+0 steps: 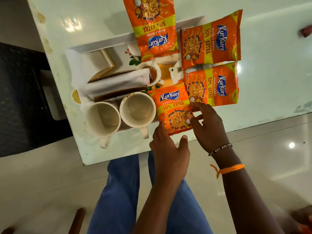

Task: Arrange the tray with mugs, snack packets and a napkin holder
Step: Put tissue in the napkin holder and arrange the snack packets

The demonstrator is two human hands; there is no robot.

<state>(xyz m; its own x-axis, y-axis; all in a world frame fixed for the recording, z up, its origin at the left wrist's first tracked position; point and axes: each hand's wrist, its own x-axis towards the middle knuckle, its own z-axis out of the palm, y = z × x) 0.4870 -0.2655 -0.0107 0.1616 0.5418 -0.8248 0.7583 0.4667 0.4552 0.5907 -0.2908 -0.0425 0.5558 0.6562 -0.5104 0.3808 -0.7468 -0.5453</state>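
Note:
A white tray (101,43) lies on the table. Two empty cream mugs (103,119) (137,109) stand side by side at its near end, handles toward me. Behind them is a brown napkin holder with white napkins (116,83). Several orange snack packets lie on the tray's right part: one at the far end (153,26), two at the right (211,39) (212,85), and a near one (173,108) beside the mugs. My right hand (207,125) pinches the near packet's right edge. My left hand (168,149) is spread, its fingertips at that packet's lower left corner.
The pale glossy table (270,73) ends just in front of my legs. A dark chair (22,98) stands at the left of the table. A small dark object (306,31) lies at the far right. The floor below is light tile.

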